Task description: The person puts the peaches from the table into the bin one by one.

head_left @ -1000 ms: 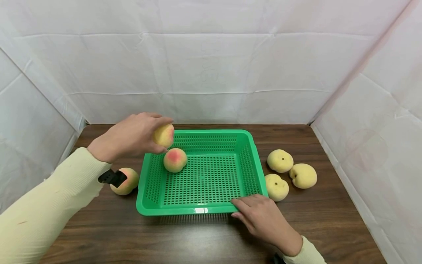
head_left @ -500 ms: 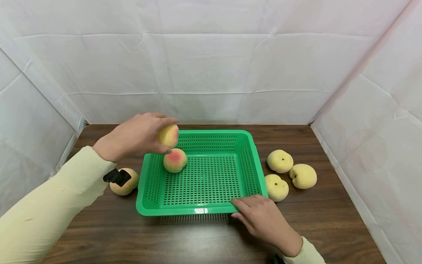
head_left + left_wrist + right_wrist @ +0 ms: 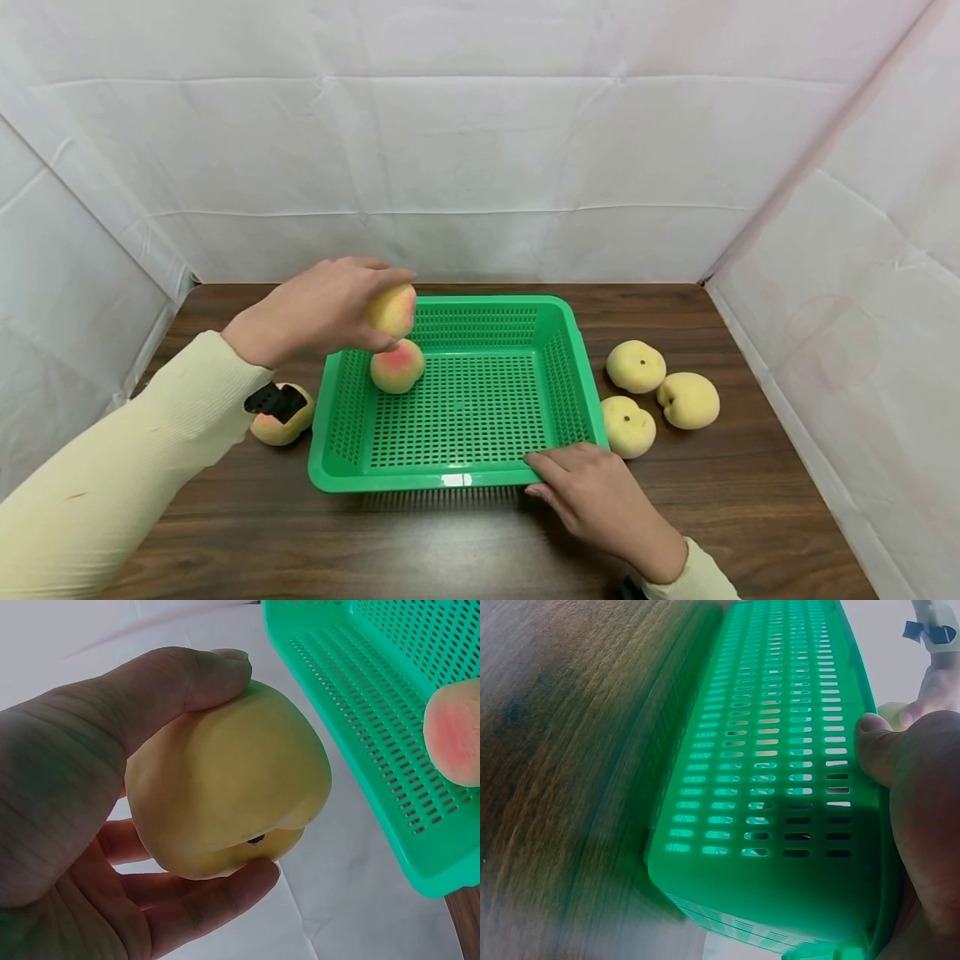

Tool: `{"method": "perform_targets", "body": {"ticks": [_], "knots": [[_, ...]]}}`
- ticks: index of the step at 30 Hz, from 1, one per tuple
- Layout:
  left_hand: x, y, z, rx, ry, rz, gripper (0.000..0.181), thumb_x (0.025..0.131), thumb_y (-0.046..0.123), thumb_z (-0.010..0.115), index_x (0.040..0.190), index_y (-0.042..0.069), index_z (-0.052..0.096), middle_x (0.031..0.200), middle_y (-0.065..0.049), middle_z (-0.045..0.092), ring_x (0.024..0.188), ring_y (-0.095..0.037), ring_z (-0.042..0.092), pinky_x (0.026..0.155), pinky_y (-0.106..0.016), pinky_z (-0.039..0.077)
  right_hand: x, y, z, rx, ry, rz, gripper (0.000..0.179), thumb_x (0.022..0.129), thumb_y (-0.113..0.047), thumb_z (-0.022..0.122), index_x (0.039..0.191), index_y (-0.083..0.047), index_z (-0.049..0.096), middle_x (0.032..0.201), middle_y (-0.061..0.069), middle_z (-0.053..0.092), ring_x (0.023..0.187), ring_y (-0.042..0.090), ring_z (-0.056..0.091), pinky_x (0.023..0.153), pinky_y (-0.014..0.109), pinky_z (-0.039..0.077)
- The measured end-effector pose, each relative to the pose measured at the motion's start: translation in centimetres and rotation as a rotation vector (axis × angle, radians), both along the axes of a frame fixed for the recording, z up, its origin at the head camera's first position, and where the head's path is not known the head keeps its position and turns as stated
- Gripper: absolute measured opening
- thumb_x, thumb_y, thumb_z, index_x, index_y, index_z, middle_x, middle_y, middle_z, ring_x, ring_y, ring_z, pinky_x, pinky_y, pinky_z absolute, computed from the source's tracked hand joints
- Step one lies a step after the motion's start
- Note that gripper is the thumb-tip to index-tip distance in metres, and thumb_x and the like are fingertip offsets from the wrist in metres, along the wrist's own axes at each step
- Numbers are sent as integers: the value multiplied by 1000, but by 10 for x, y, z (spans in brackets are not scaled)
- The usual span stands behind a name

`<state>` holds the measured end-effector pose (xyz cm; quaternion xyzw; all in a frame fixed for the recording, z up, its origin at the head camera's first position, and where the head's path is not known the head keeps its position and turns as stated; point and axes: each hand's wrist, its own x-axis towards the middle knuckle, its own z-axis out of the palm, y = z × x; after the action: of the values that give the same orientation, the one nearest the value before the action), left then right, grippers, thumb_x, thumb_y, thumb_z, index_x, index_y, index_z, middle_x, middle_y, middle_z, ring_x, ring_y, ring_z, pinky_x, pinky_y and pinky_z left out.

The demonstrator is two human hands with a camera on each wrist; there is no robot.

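Note:
My left hand [image 3: 311,308] holds a yellow-pink peach [image 3: 393,312] above the basket's far left corner. Up close in the left wrist view, thumb and fingers curl round this peach [image 3: 232,776], with its dark stem pit underneath. Below it, a second peach with a red blush [image 3: 397,368] lies inside the green plastic basket [image 3: 375,482], near its left side. At the near right corner my right hand [image 3: 600,504] grips the basket rim. The right wrist view has the thumb on the outside of the slotted wall [image 3: 757,780]; the fingers there are mostly hidden.
Left of the basket, another peach [image 3: 283,421] sits on the dark wooden table [image 3: 450,550], partly behind the left wristband. Three pale yellow peaches, one of them a peach with a side crease [image 3: 690,401], lie to the right. White sheeting [image 3: 480,167] encloses the back and sides.
The left hand has moved slightly to the right with its peach, now further over the basket. The right hand and the basket have stayed in place.

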<state>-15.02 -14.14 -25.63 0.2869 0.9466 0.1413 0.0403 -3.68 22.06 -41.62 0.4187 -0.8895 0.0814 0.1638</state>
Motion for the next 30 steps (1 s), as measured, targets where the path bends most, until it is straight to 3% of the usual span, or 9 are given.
{"method": "perform_targets", "body": {"ticks": [4,14,20,30], "knots": [[-2,5,0,7,5,-16,67,84,30,86,144,13,61,130,-11,67,99,-27,65,77,-40,56,0,0,0,-3,-2,3,38,107,-46,53,115,-14,72,98,-6,77,87,11,75,75,35,60],[-4,11,-1,15,18,-25,68,82,30,88,143,14,61,129,-9,67,98,-25,65,77,-39,56,0,0,-1,1,5,6,37,107,-46,52,114,-15,71,96,-7,76,86,10,74,73,35,60],[-5,14,0,-2,-3,-33,67,84,28,84,145,16,60,127,-10,67,93,-26,65,74,-40,56,0,0,0,-2,-2,9,30,99,-41,68,114,-15,71,96,-7,76,86,10,74,74,35,60],[-7,20,-1,-12,-8,-49,70,85,27,85,148,14,58,141,-15,63,106,-33,68,81,-44,58,1,-1,0,1,4,13,30,99,-40,68,114,-15,71,96,-7,76,86,10,74,74,34,60]]}}
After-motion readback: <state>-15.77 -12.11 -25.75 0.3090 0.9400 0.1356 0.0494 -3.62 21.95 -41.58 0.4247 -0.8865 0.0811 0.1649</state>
